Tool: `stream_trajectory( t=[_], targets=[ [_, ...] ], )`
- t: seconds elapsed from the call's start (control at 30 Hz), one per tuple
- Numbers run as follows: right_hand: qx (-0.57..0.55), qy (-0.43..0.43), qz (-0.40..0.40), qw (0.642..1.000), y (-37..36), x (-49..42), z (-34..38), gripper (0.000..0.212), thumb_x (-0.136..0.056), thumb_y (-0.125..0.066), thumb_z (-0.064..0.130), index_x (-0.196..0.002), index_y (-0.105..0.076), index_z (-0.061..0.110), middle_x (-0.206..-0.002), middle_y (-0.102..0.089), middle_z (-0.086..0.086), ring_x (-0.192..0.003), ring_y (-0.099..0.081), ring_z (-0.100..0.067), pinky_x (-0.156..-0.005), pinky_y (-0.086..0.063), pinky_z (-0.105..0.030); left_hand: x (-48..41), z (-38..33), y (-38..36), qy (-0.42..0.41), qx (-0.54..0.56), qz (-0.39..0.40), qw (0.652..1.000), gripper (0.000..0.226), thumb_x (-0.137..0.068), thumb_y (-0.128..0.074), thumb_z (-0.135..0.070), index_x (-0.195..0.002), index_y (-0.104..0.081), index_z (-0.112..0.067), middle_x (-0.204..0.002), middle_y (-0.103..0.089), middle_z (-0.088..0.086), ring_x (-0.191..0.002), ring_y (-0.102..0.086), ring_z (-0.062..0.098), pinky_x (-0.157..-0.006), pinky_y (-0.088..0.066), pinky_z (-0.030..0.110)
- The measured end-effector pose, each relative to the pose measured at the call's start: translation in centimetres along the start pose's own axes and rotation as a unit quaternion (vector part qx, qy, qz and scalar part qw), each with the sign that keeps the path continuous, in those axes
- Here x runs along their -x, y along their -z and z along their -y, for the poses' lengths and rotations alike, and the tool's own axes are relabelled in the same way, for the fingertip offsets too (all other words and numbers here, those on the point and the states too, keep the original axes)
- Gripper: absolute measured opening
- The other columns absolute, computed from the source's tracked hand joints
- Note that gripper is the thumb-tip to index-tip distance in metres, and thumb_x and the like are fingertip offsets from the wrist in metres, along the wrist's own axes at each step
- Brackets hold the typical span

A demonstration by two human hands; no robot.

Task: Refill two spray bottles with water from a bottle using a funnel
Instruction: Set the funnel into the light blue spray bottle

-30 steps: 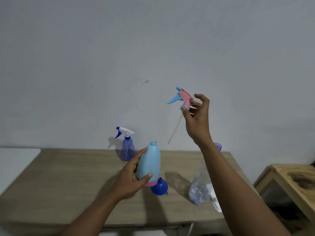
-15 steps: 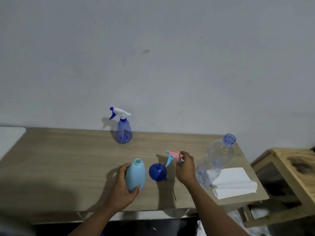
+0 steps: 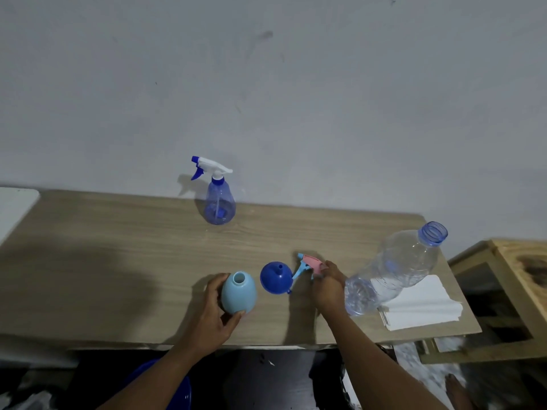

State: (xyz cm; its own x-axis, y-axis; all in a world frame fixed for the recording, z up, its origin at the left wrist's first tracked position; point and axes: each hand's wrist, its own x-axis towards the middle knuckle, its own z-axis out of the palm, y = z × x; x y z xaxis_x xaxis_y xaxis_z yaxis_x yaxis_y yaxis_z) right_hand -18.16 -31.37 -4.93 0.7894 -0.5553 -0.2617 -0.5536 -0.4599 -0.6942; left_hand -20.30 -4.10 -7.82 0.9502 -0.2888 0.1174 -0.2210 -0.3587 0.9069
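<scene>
On my feed there's a pale wood-grain desk point(image 3: 118, 247) pushed up against a plain grey-white wall point(image 3: 296, 99), with a rough wooden stool point(image 3: 509, 261) off its right end. The left hand point(image 3: 214, 315) is wrapped around the light blue spray bottle point(image 3: 238, 295), which stands open-necked near the front edge. Right next to it the funnel point(image 3: 275, 278) sits mouth-down, spout up. Just past that, the right hand point(image 3: 328, 287) pinches the pink-and-blue trigger head point(image 3: 309, 263) low over the desk; I can't tell if it touches the wood. The water bottle point(image 3: 396, 273) is right beside that hand, uncapped and partly full, next to some folded white paper point(image 3: 420, 306). The second spray bottle point(image 3: 220, 202) is well back by the wall, white trigger on. Stuff-wise, the near bottle's smooth, opaque and egg-shaped, the far one's see-through blue plastic, and the water bottle's clear and ribbed.
</scene>
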Motion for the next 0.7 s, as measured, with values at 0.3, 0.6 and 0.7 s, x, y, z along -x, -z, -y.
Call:
stream_trajectory(
  t=[0.3, 0.6, 0.7],
  targets=[
    [0.032, 0.195, 0.076, 0.977, -1.4, 3.2, -0.4, 0.024, -0.098, -0.044, 0.027, -0.095, -0.064, 0.016, -0.085, -0.061, 0.006, -0.081, -0.056, -0.011, -0.076, -0.045, -0.032, 0.3, -0.7, 0.0, 0.041, 0.011, -0.011, 0.999, 0.086, -0.076, -0.082, -0.005, -0.143, -0.030, -0.014, -0.145, -0.036, 0.007, -0.123, -0.053, 0.021, -0.089, -0.044, 0.004],
    [0.186, 0.216, 0.156, 0.946, -2.7, 2.7, -1.4, 0.016, -0.096, -0.052, 0.018, -0.094, -0.068, 0.015, -0.092, -0.057, 0.007, -0.087, -0.055, -0.011, -0.068, -0.034, -0.015, 0.2, -0.8, 0.2, 0.065, -0.006, -0.002, 0.998, 0.086, -0.077, -0.082, -0.012, -0.144, -0.029, -0.017, -0.145, -0.040, 0.004, -0.123, -0.053, 0.017, -0.089, -0.042, 0.003],
    [0.179, 0.223, 0.155, 0.946, -2.6, 2.6, -1.1, 0.016, -0.095, -0.054, 0.013, -0.088, -0.068, 0.012, -0.090, -0.053, 0.007, -0.084, -0.052, -0.009, -0.066, -0.034, -0.013, 0.3, -0.8, 0.4, 0.060, -0.012, 0.002, 0.998, 0.086, -0.077, -0.082, -0.015, -0.144, -0.028, -0.019, -0.144, -0.039, 0.002, -0.123, -0.052, 0.010, -0.091, -0.043, 0.005]
  ],
)
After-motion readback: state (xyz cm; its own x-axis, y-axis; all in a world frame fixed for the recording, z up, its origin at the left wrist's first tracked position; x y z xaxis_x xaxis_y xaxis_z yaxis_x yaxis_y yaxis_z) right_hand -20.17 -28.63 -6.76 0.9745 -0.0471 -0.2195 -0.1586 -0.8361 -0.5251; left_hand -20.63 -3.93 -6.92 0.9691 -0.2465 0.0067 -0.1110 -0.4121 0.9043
